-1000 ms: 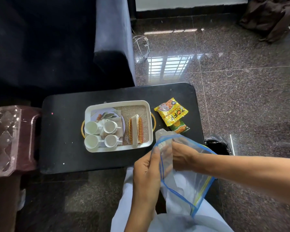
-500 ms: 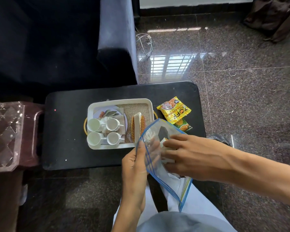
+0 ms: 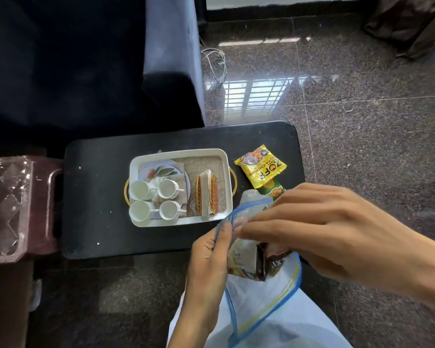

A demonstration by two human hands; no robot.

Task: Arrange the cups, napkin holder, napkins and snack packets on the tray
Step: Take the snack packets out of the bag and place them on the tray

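A white tray (image 3: 227,172) sits on the black table (image 3: 98,197). On its left side several white cups (image 3: 141,190) stand on a floral napkin (image 3: 161,170). An orange napkin holder (image 3: 206,194) filled with napkins stands upright on the tray's right side. To the right of the tray, a yellow snack packet (image 3: 260,165) lies on the table, partly over a green packet (image 3: 274,190). My left hand (image 3: 209,259) pinches the blue rim of a clear zip bag (image 3: 261,297) over my lap. My right hand (image 3: 312,229) reaches into the bag's mouth and pinches a dark snack packet (image 3: 264,262).
A dark sofa (image 3: 86,71) stands behind the table. A maroon stool (image 3: 45,207) with a clear plastic piece (image 3: 3,204) on it is at the left. The polished granite floor (image 3: 362,121) has a white cable (image 3: 215,64) and a dark bag (image 3: 412,23) at the far right.
My right hand has gone deeper into the zip bag and taken hold of a dark packet, now showing at the bag's mouth. My left hand keeps pinching the rim. The tray's contents are unchanged.
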